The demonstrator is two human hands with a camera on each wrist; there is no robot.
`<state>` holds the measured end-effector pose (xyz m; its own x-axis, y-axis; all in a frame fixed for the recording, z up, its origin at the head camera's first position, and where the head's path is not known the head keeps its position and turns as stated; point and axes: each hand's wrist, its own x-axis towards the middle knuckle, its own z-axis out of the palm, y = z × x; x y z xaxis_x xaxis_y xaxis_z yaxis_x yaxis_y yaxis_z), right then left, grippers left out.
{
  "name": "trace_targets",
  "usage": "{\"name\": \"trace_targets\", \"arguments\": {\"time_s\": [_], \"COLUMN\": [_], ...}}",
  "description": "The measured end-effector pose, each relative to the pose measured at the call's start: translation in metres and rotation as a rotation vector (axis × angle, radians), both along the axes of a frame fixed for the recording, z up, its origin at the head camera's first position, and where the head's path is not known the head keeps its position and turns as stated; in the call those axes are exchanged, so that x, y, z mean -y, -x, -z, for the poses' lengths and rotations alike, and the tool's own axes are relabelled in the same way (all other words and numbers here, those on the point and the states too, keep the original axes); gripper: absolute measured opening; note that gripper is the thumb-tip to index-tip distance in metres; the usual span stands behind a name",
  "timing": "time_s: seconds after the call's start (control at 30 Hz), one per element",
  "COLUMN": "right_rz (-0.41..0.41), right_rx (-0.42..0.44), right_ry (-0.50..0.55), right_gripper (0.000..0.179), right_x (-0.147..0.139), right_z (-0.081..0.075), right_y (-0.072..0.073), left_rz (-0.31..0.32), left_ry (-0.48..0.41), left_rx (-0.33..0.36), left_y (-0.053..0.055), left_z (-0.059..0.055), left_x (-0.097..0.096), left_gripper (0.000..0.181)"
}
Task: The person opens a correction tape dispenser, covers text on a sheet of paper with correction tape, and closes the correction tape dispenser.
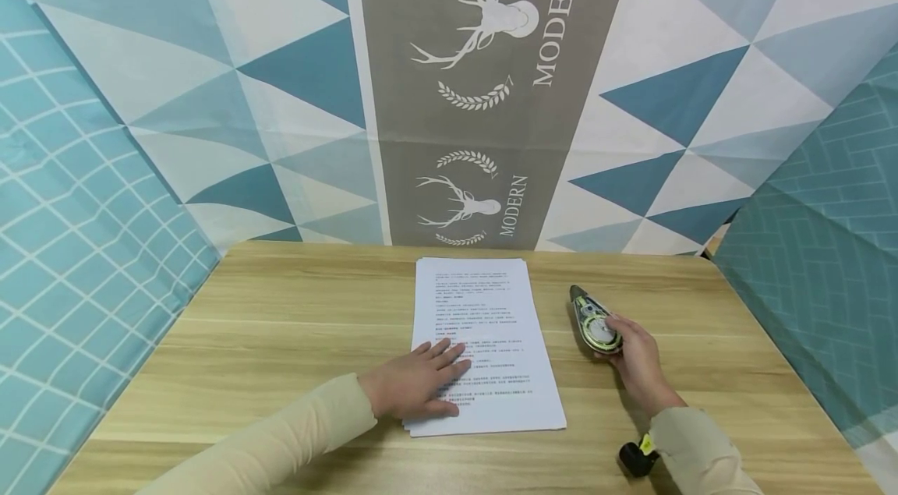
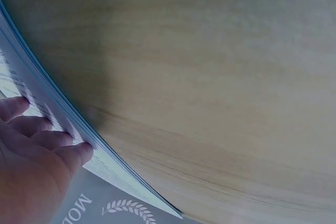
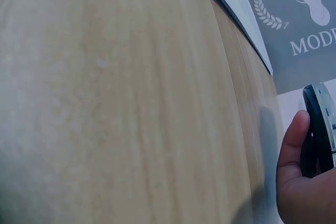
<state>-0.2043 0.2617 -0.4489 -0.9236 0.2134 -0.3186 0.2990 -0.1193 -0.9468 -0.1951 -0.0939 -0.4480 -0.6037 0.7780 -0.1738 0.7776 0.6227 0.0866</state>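
Note:
A stack of printed paper lies on the wooden table, its sheets slightly uneven at the edges. My left hand rests on the lower left part of the stack with fingers spread. The left wrist view shows the fingers of that hand over the paper near its edge. To the right of the stack, my right hand grips a teardrop-shaped correction tape by its wide end, the dark tip pointing away from me. In the right wrist view, only the edge of the correction tape shows beside the thumb.
A small black object with a yellow-green part is beside the right wrist. The wooden table ends at a patterned cloth backdrop behind, with blue tile-patterned cloth at the sides.

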Motion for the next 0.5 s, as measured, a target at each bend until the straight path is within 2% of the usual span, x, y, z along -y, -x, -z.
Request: {"name": "trace_targets", "arguments": {"time_s": [0.2,0.5], "right_rz": [0.051,0.074], "right_rx": [0.015,0.046], "right_ry": [0.004,-0.055], "right_gripper": [0.056,0.059], "right_x": [-0.001,0.001], "right_z": [0.001,0.002], "right_y": [0.005,0.014], "left_rz": [0.005,0.005], "left_ry": [-0.008,-0.019], "left_rx": [-0.003,0.006], "left_y": [-0.001,-0.002], "left_z": [-0.001,-0.001], "left_x": [0.0,0.0], "left_gripper": [0.068,0.068]}}
